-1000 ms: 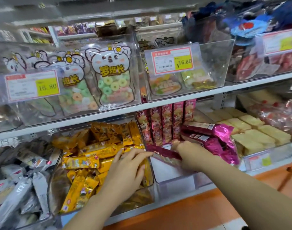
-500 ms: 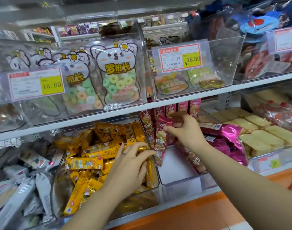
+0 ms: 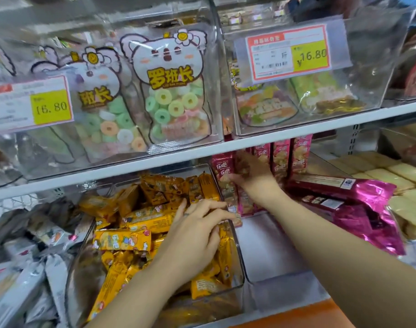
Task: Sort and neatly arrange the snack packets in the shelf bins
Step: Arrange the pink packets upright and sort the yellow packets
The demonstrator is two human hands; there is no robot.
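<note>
The right hand (image 3: 252, 178) has pushed its red packet (image 3: 233, 209) back from mid-air into the upright row of red packets (image 3: 281, 159) at the rear of the middle bin (image 3: 268, 278), and the view has drawn closer. Its fingers curl round that packet, though blur hides the exact grip. The packet fronts read 乐吧. The left hand (image 3: 197, 230) lies with fingers spread on the yellow packets (image 3: 121, 240) heaped in the clear bin (image 3: 239, 252) just beside, fingertips at the bin's right rim. Magenta foil packets (image 3: 363, 209) lie flat on the right side of the middle bin. On the shelf above, a clear bin holds bear-shaped bags (image 3: 169, 91) of ring sweets marked 罗班长; its price tag (image 3: 29, 105) reads 16.80. The neighbouring upper bin's tag (image 3: 290, 53) reads ¥16.80. Pale yellow packets (image 3: 391, 176) fill the bin at far right, grey packets (image 3: 24, 256) the far left.
</note>
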